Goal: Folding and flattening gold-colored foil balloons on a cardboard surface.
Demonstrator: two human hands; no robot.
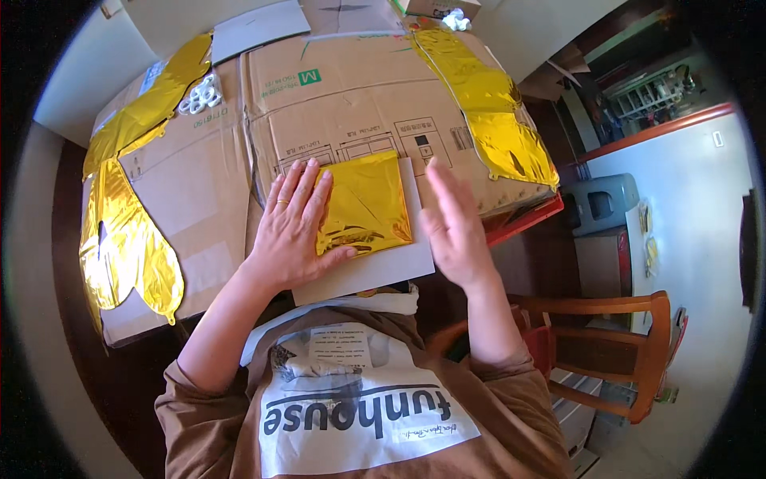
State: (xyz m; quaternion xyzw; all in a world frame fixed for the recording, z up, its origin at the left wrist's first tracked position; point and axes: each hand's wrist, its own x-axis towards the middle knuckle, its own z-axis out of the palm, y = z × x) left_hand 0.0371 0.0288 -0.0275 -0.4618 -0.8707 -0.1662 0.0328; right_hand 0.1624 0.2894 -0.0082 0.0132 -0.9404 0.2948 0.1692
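A folded square of shiny gold foil (363,199) lies on a pale flat board (359,278) at the near edge of the cardboard-covered table. My left hand (295,219) rests flat over the foil's left side, fingers stretched forward and thumb along its near edge; a ring shows on one finger. Just right of the board, my right hand (455,223) is held edge-on with its fingers extended and nothing in it. It appears apart from the foil and is slightly blurred.
Flat cardboard (191,184) covers the table. Gold foil shapes like uninflated balloons lie at left (128,239) and right (487,96). White rolls (201,94) sit at the far left, with a grey board (259,30) behind. A wooden chair (606,351) stands at the near right.
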